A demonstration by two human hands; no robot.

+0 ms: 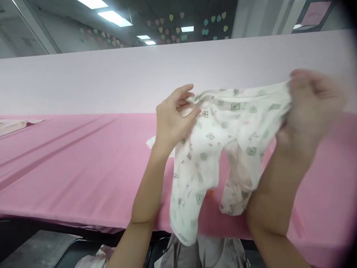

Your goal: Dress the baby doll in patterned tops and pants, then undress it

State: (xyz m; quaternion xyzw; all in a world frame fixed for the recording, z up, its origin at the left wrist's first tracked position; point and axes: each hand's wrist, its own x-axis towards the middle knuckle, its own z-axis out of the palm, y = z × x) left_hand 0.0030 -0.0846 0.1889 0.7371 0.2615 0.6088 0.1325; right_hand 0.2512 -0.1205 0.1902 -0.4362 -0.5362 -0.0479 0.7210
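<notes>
A pair of white footed baby pants (pixel 209 134) with small green and grey animal prints hangs in the air, its waistband stretched between my hands. At the waistband's left end, my left hand (pixel 178 115) pinches the cloth between thumb and fingers. My right hand (pixel 306 104), blurred by motion, is closed on the other end of the waistband and raised a little higher. Both legs of the pants dangle over the table's near edge, the right one partly folded and twisted. Behind my left wrist a white piece (pixel 151 142) shows on the table, mostly hidden.
Pink cloth (pixel 83 160) covers the table, with a pale fabric piece (pixel 16 125) at far left. A white partition (pixel 83 82) stands along the back. Below the near edge are a black chair (pixel 80 249) and a grey bag-like item (pixel 214 253). Something small and orange (pixel 209 193) shows behind the pants.
</notes>
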